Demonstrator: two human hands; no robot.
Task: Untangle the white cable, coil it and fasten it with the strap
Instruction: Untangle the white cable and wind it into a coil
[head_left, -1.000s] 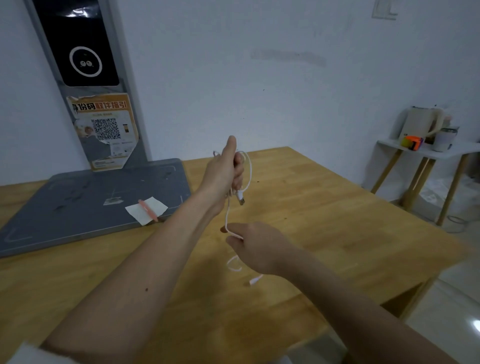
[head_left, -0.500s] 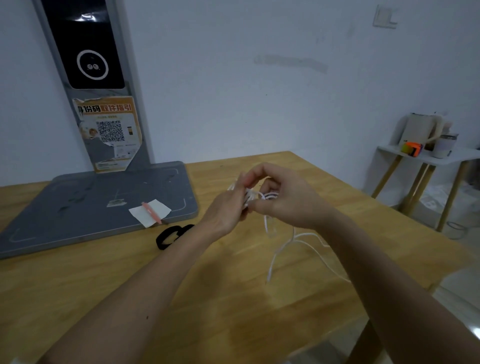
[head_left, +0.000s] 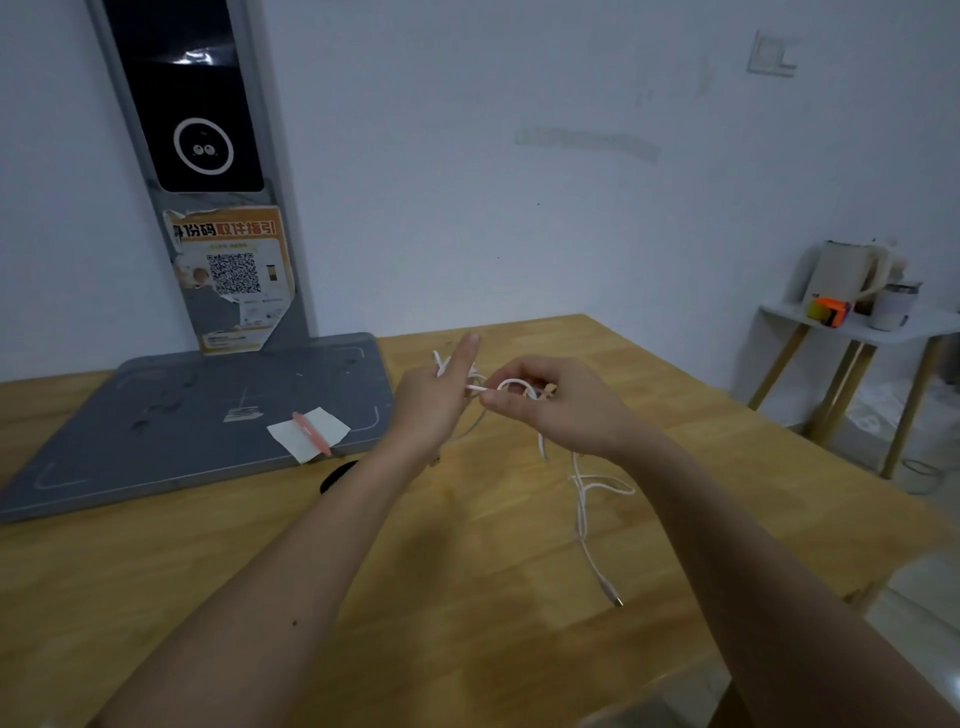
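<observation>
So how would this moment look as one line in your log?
stage: coiling | left hand: holds white cable | right hand: pinches loop | free end: on table | strap: on table, untouched

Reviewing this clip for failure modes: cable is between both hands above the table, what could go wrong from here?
1. The loose tail of the white cable trails over the wooden table; its plug could snag and knot as the right hand winds.
2. Loops on the left hand could slip off its straight finger.
3. The black strap lies partly hidden under the left forearm and needs a free hand.
</observation>
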